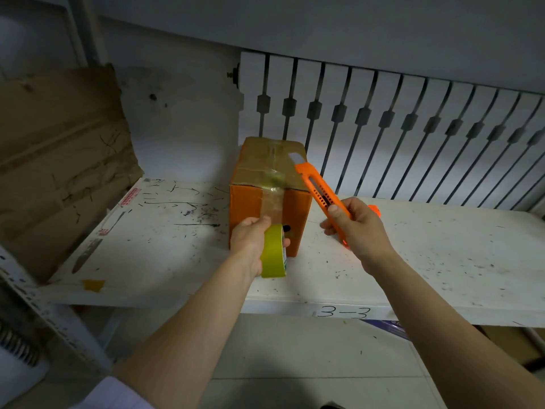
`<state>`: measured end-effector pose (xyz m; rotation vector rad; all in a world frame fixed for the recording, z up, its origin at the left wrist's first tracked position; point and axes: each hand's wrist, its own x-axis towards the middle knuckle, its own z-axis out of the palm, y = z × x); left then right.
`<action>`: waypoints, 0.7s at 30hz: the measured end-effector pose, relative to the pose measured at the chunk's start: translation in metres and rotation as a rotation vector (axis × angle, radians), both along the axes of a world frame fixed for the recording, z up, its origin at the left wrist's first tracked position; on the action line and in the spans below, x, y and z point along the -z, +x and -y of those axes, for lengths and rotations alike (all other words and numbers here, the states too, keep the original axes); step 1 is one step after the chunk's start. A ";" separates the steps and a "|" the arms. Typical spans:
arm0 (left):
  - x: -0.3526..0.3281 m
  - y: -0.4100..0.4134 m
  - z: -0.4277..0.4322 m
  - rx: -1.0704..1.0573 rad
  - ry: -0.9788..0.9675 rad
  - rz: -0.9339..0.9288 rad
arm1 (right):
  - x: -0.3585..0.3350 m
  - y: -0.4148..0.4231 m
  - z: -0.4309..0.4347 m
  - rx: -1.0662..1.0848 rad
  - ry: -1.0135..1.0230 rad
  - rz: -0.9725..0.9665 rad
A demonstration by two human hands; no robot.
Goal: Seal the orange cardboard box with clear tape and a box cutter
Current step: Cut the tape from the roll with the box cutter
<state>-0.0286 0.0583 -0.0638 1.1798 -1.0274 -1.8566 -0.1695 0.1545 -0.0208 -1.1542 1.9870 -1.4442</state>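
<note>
The orange cardboard box [296, 215] stands on the white shelf [153, 249], its brown top flaps closed and covered with shiny clear tape that runs down the near face. My left hand [249, 242] grips the tape roll [274, 252], yellow-green on its edge, pressed against the lower front of the box. My right hand [354, 227] holds the orange box cutter [317, 187] just right of the box, its far end pointing up toward the box's top right edge. I cannot see the blade.
A worn sheet of brown cardboard [62, 160] leans at the shelf's left end. A white radiator [398, 131] lines the wall behind the box. The shelf's front edge carries the mark 3-3 [342, 312]. A metal rack post [44, 308] stands at lower left.
</note>
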 end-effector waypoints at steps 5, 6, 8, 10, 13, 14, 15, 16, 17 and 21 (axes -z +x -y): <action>0.000 0.004 0.000 0.046 0.032 -0.036 | -0.008 0.016 0.027 -0.151 0.018 -0.273; -0.001 0.005 0.001 0.056 0.026 -0.052 | -0.010 0.023 0.035 -0.182 0.036 -0.359; -0.002 0.005 0.003 0.077 0.011 -0.078 | -0.011 0.037 0.052 -0.212 0.077 -0.540; -0.001 0.007 0.003 0.091 0.008 -0.099 | -0.009 0.045 0.062 -0.196 0.115 -0.702; 0.002 0.007 0.007 0.129 -0.005 -0.087 | -0.005 0.048 0.067 -0.162 0.164 -0.834; -0.001 0.007 0.006 0.140 -0.004 -0.076 | -0.006 0.046 0.066 -0.162 0.172 -0.836; -0.001 0.006 0.005 0.150 0.004 -0.061 | -0.006 0.045 0.065 -0.165 0.179 -0.828; -0.001 0.007 0.004 0.158 0.023 -0.040 | -0.006 0.044 0.065 -0.166 0.186 -0.827; 0.000 0.007 0.004 0.161 0.047 -0.014 | -0.007 0.044 0.066 -0.166 0.191 -0.832; 0.006 0.009 0.005 0.189 0.067 0.009 | -0.009 0.044 0.067 -0.193 0.203 -0.799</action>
